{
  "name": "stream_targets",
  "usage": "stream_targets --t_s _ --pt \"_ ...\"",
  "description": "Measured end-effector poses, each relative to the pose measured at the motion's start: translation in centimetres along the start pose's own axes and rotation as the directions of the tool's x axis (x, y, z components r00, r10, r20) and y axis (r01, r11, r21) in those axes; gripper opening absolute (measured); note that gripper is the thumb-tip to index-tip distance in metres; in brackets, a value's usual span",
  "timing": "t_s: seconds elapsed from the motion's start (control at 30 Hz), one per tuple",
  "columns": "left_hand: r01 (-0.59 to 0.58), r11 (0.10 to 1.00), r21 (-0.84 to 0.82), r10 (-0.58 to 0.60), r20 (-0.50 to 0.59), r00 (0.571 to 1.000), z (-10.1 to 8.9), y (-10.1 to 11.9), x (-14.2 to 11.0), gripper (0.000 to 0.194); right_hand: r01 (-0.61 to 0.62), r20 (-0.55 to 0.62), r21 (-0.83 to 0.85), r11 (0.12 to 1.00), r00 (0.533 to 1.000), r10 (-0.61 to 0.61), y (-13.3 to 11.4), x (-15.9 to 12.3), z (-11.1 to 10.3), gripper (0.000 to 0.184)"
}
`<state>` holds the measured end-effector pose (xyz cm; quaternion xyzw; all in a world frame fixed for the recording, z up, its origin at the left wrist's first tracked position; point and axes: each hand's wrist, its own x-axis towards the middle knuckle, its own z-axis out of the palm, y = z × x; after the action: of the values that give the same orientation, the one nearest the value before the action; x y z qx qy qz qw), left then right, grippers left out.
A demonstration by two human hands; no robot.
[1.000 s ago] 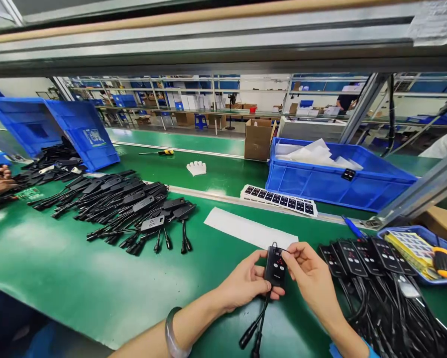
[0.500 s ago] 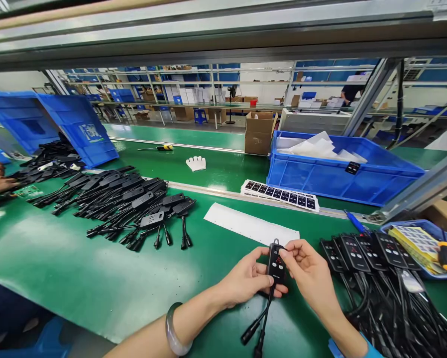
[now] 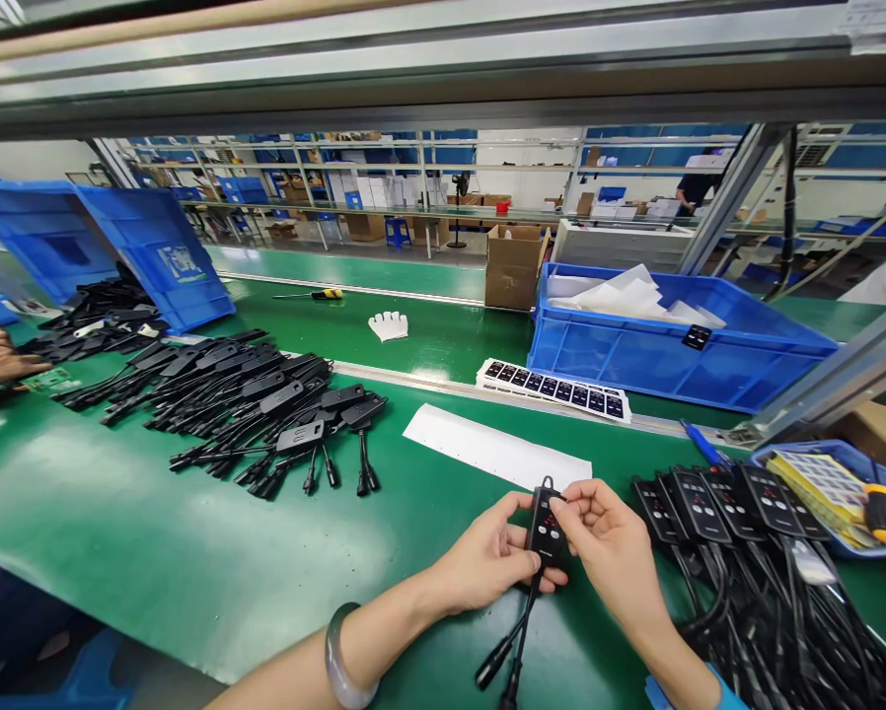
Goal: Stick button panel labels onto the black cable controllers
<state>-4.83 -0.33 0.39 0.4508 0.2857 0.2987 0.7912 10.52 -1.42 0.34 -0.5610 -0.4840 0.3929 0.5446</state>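
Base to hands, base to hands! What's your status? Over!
Left hand holding black controller. Right hand touching its face, near the top. White strip lies just beyond; nothing seen blocking either hand. Over.

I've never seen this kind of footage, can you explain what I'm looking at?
A camera on someone's head looks down at their bare hands; all three pictures share that view. The left hand holds a small black controller with two short cables, and the right hand touches its face. On the green bench lie a black heap of similar units to the left, a white paper strip ahead, and labelled units to the right, near a blue tray.
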Motion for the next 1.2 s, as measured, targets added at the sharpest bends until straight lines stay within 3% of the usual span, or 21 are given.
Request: stream_targets --t_s 0.2,0.37,0.5,0.6,0.77,1.0,1.1,1.2 --pt "-0.003 1.000 -0.007 0.003 0.005 1.000 -0.3 0.1 0.0 0.042 0.019 -0.030 -0.051 0.999 0.999 -0.020 1.0 0.7 -0.4 0.045" --pt "0.014 0.995 -0.099 -0.019 -0.047 0.999 -0.7 0.1 0.3 0.027 -0.025 0.254 -0.071 0.997 0.966 0.042 2.3 0.6 0.2 0.041" --pt "-0.012 0.994 -0.107 -0.003 -0.139 0.990 -0.9 0.0 0.6 0.024 -0.075 0.341 -0.071 0.995 0.935 0.095 2.3 -0.3 0.9 0.074" --pt "-0.046 0.994 -0.097 0.030 -0.158 0.987 -0.9 0.0 0.8 0.024 -0.020 0.416 -0.067 0.998 0.908 0.046 2.1 -0.6 1.0 0.098" --pt "-0.063 0.998 0.015 0.064 -0.142 0.988 -1.1 -0.3 1.0 0.039 0.035 0.344 -0.025 0.999 0.939 -0.025 2.9 -0.1 1.0 0.051" --pt "-0.114 0.979 0.172 0.143 -0.169 0.975 -1.3 -1.0 1.2 0.049 0.182 0.265 -0.165 0.969 0.955 -0.135 4.2 0.0 1.6 0.046" --pt "-0.142 0.979 0.147 0.176 -0.252 0.952 -1.8 -0.9 1.5 0.051 0.338 0.270 -0.420 0.842 0.932 -0.240 3.4 1.4 1.0 0.040" --pt "-0.200 0.966 0.167 0.249 -0.367 0.896 -2.5 -0.6 1.8 0.044 0.261 0.215 -0.805 0.532 0.965 -0.148 2.1 3.5 0.1 0.045"
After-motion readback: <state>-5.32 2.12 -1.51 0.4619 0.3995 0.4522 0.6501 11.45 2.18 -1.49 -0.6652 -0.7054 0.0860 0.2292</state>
